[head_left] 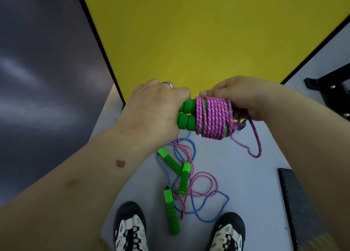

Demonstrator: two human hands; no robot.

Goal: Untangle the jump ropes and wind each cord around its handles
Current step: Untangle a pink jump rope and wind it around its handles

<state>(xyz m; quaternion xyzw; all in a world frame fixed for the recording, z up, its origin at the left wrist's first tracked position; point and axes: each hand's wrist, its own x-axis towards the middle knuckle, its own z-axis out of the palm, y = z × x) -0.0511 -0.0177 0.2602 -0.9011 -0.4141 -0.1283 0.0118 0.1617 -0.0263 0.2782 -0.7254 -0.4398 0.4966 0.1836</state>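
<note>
A: Our left hand (151, 108) is curling round the free ends of the two bright green ribbed foam handles (186, 114), clamping them side by side, while our right hand (240, 99) is pinching the far end of the bundle, where the pink braided cord (214, 116) is wrapping them in close turns.

B: And a short loose tail (254, 146) is hanging just below that hand. How are we finishing it?

A: We are judging that only this tail is left, so we are keeping tension, laying the last turns flush against the others, and tucking the end under a turn so nothing springs loose.

B: Farther down, on the pale grey floor (246, 184) by our shoes (130, 230), the other green handles (171, 212) are lying in tangled blue cord (214, 195) and thin pink cord (206, 175).

A: Those are waiting.
</note>
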